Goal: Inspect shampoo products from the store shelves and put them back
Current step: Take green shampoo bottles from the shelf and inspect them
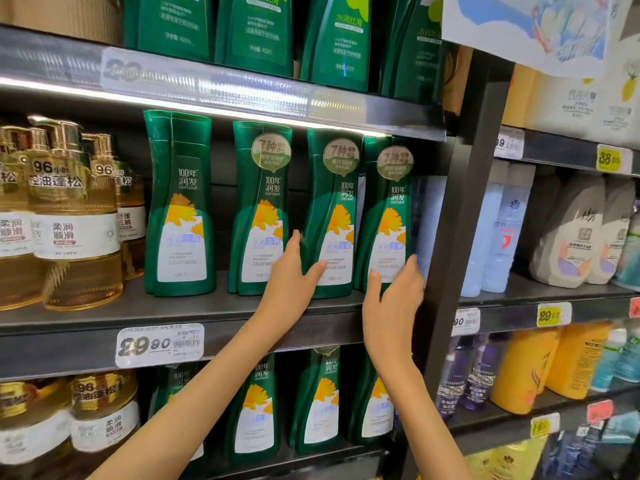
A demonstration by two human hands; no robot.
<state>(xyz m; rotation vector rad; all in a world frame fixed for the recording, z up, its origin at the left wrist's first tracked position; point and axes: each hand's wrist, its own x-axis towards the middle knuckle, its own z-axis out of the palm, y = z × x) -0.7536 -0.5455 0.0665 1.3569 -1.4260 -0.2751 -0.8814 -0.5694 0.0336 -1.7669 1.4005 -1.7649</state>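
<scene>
A middle shelf (173, 313) holds four shampoo bottles side by side, with pump bottles (69, 216) to their left and an upright post (460, 237) to their right. The left hand (289, 282) grips the third bottle (337, 216) from the left. The right hand (394, 292) grips the fourth bottle (391, 220), next to the post. More bottles stand on the shelves above and below.

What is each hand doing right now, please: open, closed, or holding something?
Left hand: grips the third green Centaine bottle from the left, low down.
Right hand: grips the rightmost green Centaine bottle beside it, low down.
</scene>
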